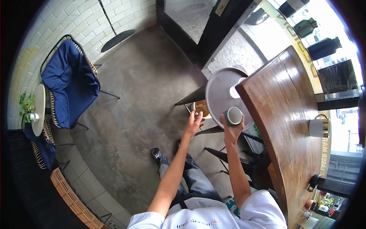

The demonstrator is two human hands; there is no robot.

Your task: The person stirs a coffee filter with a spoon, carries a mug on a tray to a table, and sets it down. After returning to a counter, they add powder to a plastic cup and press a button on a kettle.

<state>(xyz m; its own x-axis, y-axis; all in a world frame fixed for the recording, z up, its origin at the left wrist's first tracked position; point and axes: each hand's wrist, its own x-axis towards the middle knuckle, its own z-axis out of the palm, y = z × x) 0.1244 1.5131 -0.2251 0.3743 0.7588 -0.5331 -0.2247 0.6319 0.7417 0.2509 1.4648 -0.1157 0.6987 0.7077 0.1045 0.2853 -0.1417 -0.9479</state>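
Note:
My right hand [232, 131] is wrapped around a dark green cup [232, 115] with a pale inside, its opening facing up. The cup overlaps the near edge of a round grey table [225, 89]. A white object [236, 88] sits on that tabletop, partly hidden by the wooden counter. Over to the left, my left hand [194, 124] is held out with its fingers apart and nothing in them. Just beyond its fingertips is a round thing with a brown, patterned top and pale rim [201, 108], partly behind the grey table.
A long wooden counter [284, 99] curves down my right side, with a white container [318, 128] on it. Dark bottles [324, 48] stand by the window. Across the concrete floor [122, 110] is a blue-cushioned chair [70, 84] beside a small round table [39, 110] with a plant.

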